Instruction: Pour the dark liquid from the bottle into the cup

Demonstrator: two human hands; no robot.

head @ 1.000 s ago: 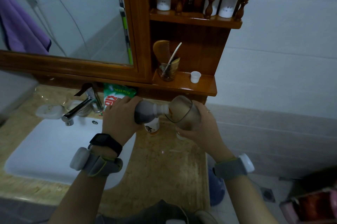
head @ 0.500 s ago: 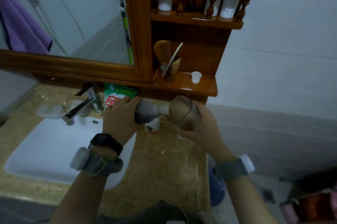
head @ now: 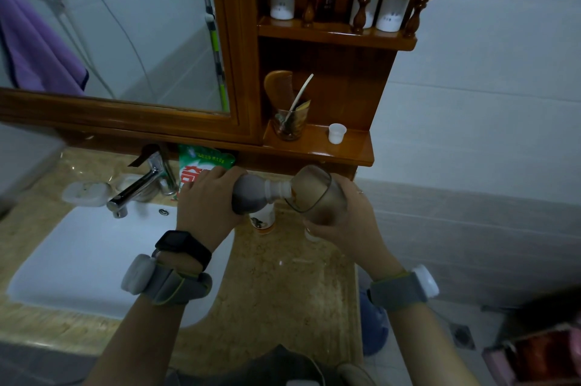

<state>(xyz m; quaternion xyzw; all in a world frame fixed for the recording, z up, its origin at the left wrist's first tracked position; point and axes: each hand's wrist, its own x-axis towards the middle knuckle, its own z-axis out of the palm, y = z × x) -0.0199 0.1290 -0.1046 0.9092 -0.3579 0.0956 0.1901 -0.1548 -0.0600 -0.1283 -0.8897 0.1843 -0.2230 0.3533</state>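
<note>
One cam only, up on my head, wide-angle, looking fwd and down over the countertop (head: 283, 300). My left hand (head: 209, 203) and right hand (head: 349, 222) sit near center frame, close in. Sink (head: 88, 259) at lower left, mirror (head: 125, 24) at top. No 2nd view, so nothing shared.
</note>
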